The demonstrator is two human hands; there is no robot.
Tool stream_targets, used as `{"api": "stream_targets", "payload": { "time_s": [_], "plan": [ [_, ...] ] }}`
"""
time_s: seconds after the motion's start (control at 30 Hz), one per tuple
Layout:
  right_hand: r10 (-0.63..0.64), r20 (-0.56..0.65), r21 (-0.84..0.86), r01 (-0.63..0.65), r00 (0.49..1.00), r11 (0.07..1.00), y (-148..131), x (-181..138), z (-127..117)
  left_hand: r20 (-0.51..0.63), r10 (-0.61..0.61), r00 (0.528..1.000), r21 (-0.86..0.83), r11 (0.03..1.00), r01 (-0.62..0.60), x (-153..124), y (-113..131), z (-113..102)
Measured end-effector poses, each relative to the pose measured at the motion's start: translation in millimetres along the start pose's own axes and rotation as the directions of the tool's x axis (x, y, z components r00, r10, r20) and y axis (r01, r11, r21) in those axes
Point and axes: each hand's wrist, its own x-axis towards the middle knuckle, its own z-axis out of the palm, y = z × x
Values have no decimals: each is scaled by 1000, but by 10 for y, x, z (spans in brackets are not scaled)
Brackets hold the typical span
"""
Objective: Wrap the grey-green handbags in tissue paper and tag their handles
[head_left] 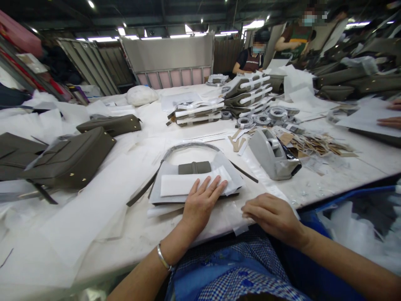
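Observation:
My left hand lies flat, fingers spread, on a folded white padding strip. The strip rests over grey-white tissue paper on a flat dark olive handbag, whose flap tab shows above it. A wrapped handle arches behind the bag, and dark straps stick out at both sides. My right hand is closed in a pinch near the table's front edge. At its fingertips is a clear piece of tape, which hangs toward the edge.
A grey tape dispenser stands right of the bag. Beyond lie wrapped strap rolls, stacked bag parts and brown scraps. Finished-looking bags sit left. A blue bin is at right. Co-workers work behind; another person's hand shows right.

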Motion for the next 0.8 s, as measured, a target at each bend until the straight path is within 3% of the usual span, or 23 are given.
{"api": "stream_targets", "payload": {
  "time_s": [0.07, 0.17, 0.3, 0.47, 0.67, 0.8],
  "plan": [
    [26, -56, -145, -34, 998, 989, 85, 130, -41, -1, -4, 1000, -2, 1000, 4, -2, 1, 7],
    [-7, -12, -261, 3, 1000, 965, 169, 325, -30, -1, -5, 1000, 5, 1000, 5, -5, 2, 10],
    [-110, -35, -254, 98, 993, 962, 133, 463, 42, -4, 1, 1000, 12, 1000, -1, -3, 5, 6],
    [-130, -18, -233, 122, 991, 965, -41, 443, 100, -5, -20, 1000, 10, 1000, 21, 5, 10, 12],
    [9, -95, -232, -30, 995, 972, 38, 431, 18, -7, -15, 1000, -15, 1000, 15, 0, -2, 42],
    [108, 43, -250, -94, 993, 964, 236, 557, -6, -22, -2, 1000, -9, 1000, 2, 1, -10, 47]
  ]
}}
